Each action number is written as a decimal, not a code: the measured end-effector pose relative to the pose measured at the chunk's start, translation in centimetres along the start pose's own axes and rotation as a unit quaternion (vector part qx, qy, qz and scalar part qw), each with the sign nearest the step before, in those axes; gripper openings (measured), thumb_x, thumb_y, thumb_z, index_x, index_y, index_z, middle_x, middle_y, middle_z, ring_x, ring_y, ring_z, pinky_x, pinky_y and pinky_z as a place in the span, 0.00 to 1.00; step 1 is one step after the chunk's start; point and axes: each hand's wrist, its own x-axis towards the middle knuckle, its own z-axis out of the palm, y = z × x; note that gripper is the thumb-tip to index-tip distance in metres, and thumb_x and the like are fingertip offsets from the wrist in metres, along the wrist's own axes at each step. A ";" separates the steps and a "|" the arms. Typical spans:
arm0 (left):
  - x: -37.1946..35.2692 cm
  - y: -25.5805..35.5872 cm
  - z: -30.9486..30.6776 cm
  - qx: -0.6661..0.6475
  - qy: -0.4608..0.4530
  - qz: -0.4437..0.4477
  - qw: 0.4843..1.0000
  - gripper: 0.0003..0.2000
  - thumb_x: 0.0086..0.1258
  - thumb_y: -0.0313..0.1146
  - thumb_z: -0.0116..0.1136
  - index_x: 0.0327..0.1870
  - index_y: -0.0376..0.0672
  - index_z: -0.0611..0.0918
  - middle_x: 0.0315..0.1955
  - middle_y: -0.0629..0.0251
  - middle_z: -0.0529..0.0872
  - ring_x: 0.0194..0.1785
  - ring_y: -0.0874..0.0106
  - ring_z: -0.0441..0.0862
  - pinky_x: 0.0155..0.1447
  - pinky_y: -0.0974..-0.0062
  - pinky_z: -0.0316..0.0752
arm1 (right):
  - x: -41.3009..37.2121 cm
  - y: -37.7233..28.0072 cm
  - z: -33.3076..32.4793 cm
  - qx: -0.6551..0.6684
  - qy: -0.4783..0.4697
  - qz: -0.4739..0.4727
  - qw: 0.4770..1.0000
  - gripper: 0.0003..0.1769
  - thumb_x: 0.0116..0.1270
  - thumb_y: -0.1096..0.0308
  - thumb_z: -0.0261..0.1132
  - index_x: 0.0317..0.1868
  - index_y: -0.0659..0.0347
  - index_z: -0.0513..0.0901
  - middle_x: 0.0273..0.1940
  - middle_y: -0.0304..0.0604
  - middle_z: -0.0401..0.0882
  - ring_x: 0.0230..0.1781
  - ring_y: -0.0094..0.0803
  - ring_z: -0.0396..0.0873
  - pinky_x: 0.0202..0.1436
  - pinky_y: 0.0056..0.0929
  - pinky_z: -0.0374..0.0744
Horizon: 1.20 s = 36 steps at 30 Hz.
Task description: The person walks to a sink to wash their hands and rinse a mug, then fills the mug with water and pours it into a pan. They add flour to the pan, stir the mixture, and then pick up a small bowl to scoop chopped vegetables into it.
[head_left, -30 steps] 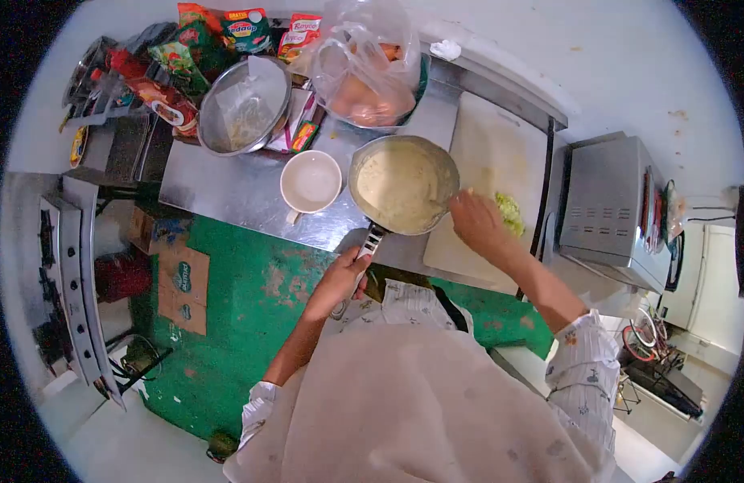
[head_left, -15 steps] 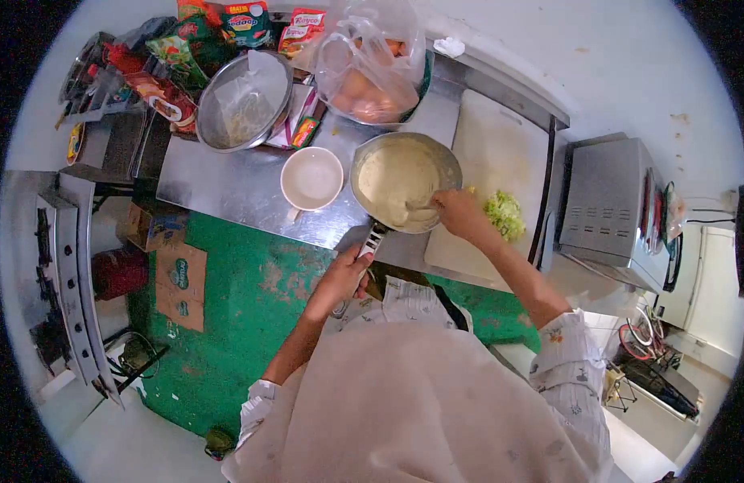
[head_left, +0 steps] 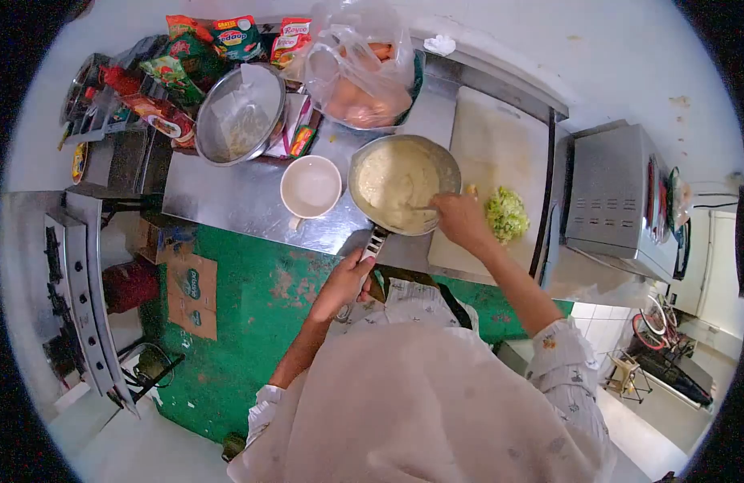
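Observation:
A metal saucepan [head_left: 450, 165] holding pale, thick batter [head_left: 394, 181] stands at the counter's front edge, its handle pointing toward me. My left hand [head_left: 344, 283] is closed around that handle. Over the pan's right rim, my right hand [head_left: 462, 219] grips what looks like a metal spoon [head_left: 421, 209], whose far end is sunk in the batter. To the left of the pan stands a white cup [head_left: 311, 187] with its handle toward me. Chopped green vegetable [head_left: 507, 215] lies in a heap on the white cutting board [head_left: 500, 133], just right of my right hand.
Behind the pan sits a plastic bag of eggs [head_left: 360, 92] in a bowl. A steel bowl [head_left: 241, 117] with a clear bag inside stands at back left, beside seasoning packets [head_left: 291, 42]. A knife [head_left: 550, 237] lies right of the board, near a grey oven-like appliance [head_left: 609, 193].
My right hand has shifted slightly with the spoon in the batter, and the batter's surface looks different. My left hand keeps its hold on the handle. The whole view has tilted a little.

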 end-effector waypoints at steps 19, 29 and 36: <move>0.0 0.3 -0.1 0.000 -0.012 0.003 1.000 0.12 0.70 0.42 0.44 0.46 0.44 0.71 0.16 0.69 0.71 0.13 0.77 0.68 0.17 0.77 0.66 | 1.9 -2.2 0.4 0.024 0.067 0.040 0.997 0.13 0.51 0.77 0.54 0.40 0.61 0.77 0.38 0.51 0.77 0.35 0.49 0.78 0.40 0.43 0.77; -0.5 0.9 0.2 0.025 -0.005 0.014 1.000 0.12 0.71 0.42 0.43 0.43 0.44 0.73 0.14 0.72 0.70 0.14 0.78 0.67 0.19 0.79 0.63 | 1.9 3.7 -4.0 -0.056 0.019 0.011 0.998 0.16 0.55 0.76 0.51 0.45 0.60 0.75 0.39 0.51 0.76 0.39 0.49 0.76 0.41 0.43 0.76; -1.4 2.4 0.7 0.017 -0.003 0.011 1.000 0.12 0.70 0.41 0.45 0.44 0.42 0.71 0.14 0.70 0.70 0.13 0.78 0.67 0.18 0.78 0.66 | 2.2 -1.0 -0.6 -0.032 0.079 -0.021 0.996 0.17 0.55 0.74 0.51 0.47 0.59 0.73 0.41 0.49 0.75 0.39 0.47 0.77 0.40 0.43 0.77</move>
